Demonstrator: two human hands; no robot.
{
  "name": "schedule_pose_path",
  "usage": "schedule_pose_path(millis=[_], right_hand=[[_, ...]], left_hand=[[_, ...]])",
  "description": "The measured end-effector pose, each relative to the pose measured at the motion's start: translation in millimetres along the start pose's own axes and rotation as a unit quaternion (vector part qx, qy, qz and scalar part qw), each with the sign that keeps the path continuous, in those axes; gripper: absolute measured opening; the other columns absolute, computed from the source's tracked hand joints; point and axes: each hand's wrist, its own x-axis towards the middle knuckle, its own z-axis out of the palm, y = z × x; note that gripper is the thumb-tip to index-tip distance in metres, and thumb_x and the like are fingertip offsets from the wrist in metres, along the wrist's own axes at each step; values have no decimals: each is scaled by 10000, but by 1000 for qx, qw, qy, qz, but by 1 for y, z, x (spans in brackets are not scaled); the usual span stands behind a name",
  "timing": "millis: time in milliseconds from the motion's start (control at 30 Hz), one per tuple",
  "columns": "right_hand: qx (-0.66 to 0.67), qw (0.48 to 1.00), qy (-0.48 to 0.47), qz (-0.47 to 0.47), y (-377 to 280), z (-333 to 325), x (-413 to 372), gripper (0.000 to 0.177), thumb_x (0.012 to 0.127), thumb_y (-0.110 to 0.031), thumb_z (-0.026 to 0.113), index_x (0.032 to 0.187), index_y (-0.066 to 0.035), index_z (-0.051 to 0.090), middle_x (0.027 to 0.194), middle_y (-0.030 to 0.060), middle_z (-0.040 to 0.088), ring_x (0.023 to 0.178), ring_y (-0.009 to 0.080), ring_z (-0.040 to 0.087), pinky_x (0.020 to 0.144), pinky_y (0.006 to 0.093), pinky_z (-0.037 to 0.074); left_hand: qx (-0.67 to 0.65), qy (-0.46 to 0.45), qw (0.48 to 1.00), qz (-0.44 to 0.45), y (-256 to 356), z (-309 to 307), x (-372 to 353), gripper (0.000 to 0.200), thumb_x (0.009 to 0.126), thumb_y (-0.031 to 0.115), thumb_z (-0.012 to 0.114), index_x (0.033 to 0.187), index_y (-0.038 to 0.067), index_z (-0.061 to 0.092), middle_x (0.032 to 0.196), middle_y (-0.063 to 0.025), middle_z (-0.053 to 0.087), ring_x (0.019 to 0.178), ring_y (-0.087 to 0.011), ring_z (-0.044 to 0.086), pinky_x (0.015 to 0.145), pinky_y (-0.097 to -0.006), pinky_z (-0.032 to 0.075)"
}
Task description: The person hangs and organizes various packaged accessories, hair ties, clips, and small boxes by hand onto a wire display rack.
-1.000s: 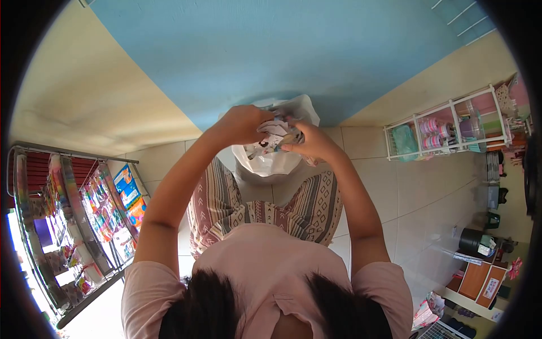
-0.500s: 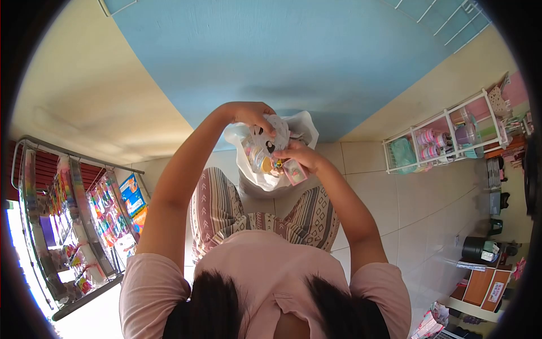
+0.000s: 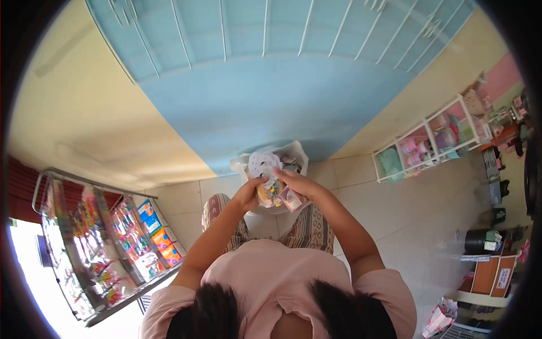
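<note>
A white plastic bag point(image 3: 300, 151) stands open on the floor between my knees, against the wall. Over its mouth, my left hand point(image 3: 249, 194) is closed with the thumb on a crumpled white item with dark spots point(image 3: 263, 163). My right hand point(image 3: 296, 184) presses its thumb to the same item from the other side. A small pink box point(image 3: 291, 200) with a clear front is held under that hand's fingers. Between the hands shows a clear package with small yellow and colourful pieces point(image 3: 272, 195). The rest of the bag's contents is mostly hidden.
A white wire grid point(image 3: 264, 28) hangs on the blue wall ahead. At left stands a rack of colourful packets point(image 3: 127, 226). A white wire shelf point(image 3: 429, 138) with pink goods is at right, with a black bin point(image 3: 477, 242) further back on the tiled floor.
My left hand has come down from the bag's far left rim to the near side, close to the right hand. The spotted item is still held. The view has tilted up, showing more wall grid.
</note>
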Motion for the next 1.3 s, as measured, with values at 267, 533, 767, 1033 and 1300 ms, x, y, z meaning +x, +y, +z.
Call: schedule_pose_path(millis=[267,533,767,1033,1300], right_hand=[[321,943,89,19,-95,-13,-133,386,862,-527,582,926,-149,536,828,54,618,806,189,628,687,430,539],[165,982,-89,-16,-152,66,-245,268,872,-287,649,972,-65,538,927,95,646,898,198,630,862,372,491],[165,961,-122,-185,-275,95,-367,363,865,-256,687,1076,-21,510,1039,61,599,984,127,592,858,260,474],[89,916,-48,-388,-344,99,-376,521,786,-23,731,1154,-76,366,1152,156,522,1045,250,595,836,349,529],[-31,689,122,-714,-568,112,-450,493,831,-133,703,1248,-5,472,1179,107,552,1000,157,573,817,307,512]], left_hand=[[-124,31,991,43,22,76,-82,412,951,187,455,1312,-9,419,1263,-172,553,1158,-320,550,1008,-479,439],[-87,34,995,-33,81,179,-179,368,946,261,454,1188,-3,537,1133,-168,635,1046,-295,621,992,-426,460],[-58,55,997,4,121,270,-225,349,935,258,470,1173,16,553,1103,-152,648,1004,-284,633,945,-405,489],[-39,37,997,49,150,323,-271,361,919,230,517,1203,7,527,1136,-165,629,1034,-292,619,985,-431,465],[27,-39,998,-48,217,333,-326,446,896,186,562,1287,4,449,1180,-177,603,1060,-312,605,966,-441,479]])
